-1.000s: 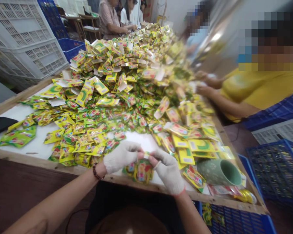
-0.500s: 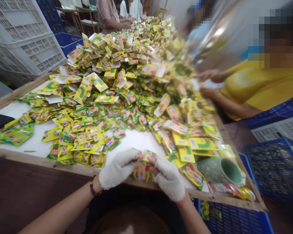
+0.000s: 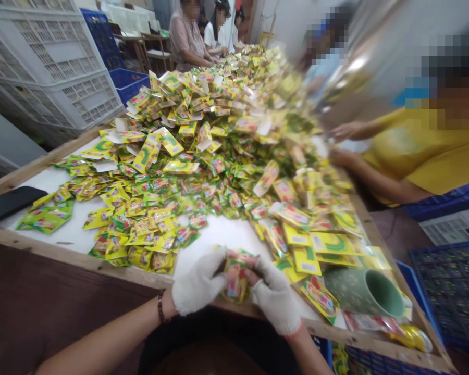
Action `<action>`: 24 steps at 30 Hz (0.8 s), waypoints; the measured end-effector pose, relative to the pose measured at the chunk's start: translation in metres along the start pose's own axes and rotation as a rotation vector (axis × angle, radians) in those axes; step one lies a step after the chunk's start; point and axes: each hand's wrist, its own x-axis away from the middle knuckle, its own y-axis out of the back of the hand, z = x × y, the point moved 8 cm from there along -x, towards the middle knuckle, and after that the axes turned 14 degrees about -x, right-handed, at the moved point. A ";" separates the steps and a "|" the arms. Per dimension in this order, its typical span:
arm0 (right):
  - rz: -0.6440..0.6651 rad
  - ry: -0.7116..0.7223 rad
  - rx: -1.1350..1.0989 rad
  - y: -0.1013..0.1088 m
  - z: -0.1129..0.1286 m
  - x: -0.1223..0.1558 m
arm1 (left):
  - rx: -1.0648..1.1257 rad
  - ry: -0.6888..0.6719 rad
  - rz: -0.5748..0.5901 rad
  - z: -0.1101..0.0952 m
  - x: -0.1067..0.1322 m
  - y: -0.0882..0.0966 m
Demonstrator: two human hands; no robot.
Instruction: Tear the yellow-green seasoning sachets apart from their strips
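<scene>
My left hand (image 3: 200, 282), in a white fingerless glove, and my right hand (image 3: 276, 296), gloved alike, meet at the table's near edge. Between them they grip a small yellow-green printed packet (image 3: 235, 278) with red and pink lettering; the fingertips of both hands press on its sides. Whether it is one packet or more I cannot tell. To the left of my left hand lies a heap of small yellow sachets (image 3: 148, 234). Beside my right hand are flat yellow printed boxes (image 3: 305, 259) and one box (image 3: 319, 298) with fruit pictures.
A green patterned cup (image 3: 346, 289) lies on its side at the right corner. A big pile of boxes and sachets (image 3: 219, 125) covers the table beyond. A black phone (image 3: 15, 203) rests at left, near stacked white crates (image 3: 62, 57). A person in yellow (image 3: 433, 151) works at right.
The camera view has shifted, so the table appears lower and further right. Both hands still hold the packet, which shows more of its printed face between the fingers.
</scene>
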 end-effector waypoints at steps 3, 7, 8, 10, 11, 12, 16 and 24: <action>-0.040 -0.052 -0.030 -0.001 -0.005 -0.008 | -0.183 0.012 -0.078 -0.002 -0.009 0.013; -0.106 0.131 0.261 0.003 0.018 -0.019 | -0.624 0.048 -0.148 0.013 -0.032 0.053; -0.128 0.180 0.322 0.004 0.026 -0.022 | -0.720 0.107 -0.141 0.024 -0.038 0.064; -0.155 0.240 0.377 0.006 0.039 -0.027 | -0.841 0.233 -0.121 0.048 -0.049 0.083; -0.159 0.251 0.385 0.006 0.044 -0.030 | -0.858 0.266 -0.116 0.057 -0.053 0.090; -0.162 0.257 0.387 0.007 0.048 -0.033 | -0.853 0.282 -0.115 0.064 -0.057 0.094; -0.167 0.236 0.373 0.003 0.050 -0.044 | -0.726 0.250 -0.125 0.067 -0.062 0.095; 0.003 0.317 0.416 -0.038 0.033 -0.068 | -0.509 0.102 -0.109 0.020 -0.045 0.067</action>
